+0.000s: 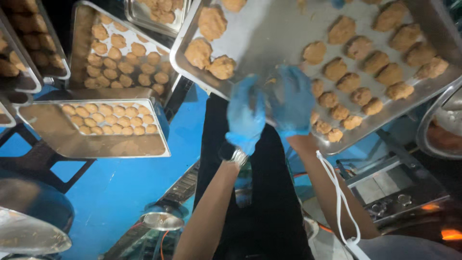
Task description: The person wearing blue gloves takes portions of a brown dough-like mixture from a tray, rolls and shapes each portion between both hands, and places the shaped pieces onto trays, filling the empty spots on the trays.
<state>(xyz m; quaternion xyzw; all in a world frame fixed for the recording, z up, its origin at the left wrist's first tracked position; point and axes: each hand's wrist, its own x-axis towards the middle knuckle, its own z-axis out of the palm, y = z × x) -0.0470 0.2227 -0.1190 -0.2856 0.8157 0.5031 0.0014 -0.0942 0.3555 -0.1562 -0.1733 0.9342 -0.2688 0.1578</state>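
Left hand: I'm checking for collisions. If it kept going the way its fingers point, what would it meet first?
Probably the steel tray: the left hand points at its near edge, toward bare metal right of a dough lump. Depth is unclear.

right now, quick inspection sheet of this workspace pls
surface: large steel tray, bare in the middle, tilted in view
job's things: rough brown dough lumps spread over that tray, three more near its left corner
clutter: side trays with neat rows of smaller balls; metal bowl at right edge
grippers: left hand and right hand, both in blue gloves, pressed together at the tray's near edge; what is between them is blurred
cables: white cord hanging by the right forearm
surroundings: blue floor, dim light
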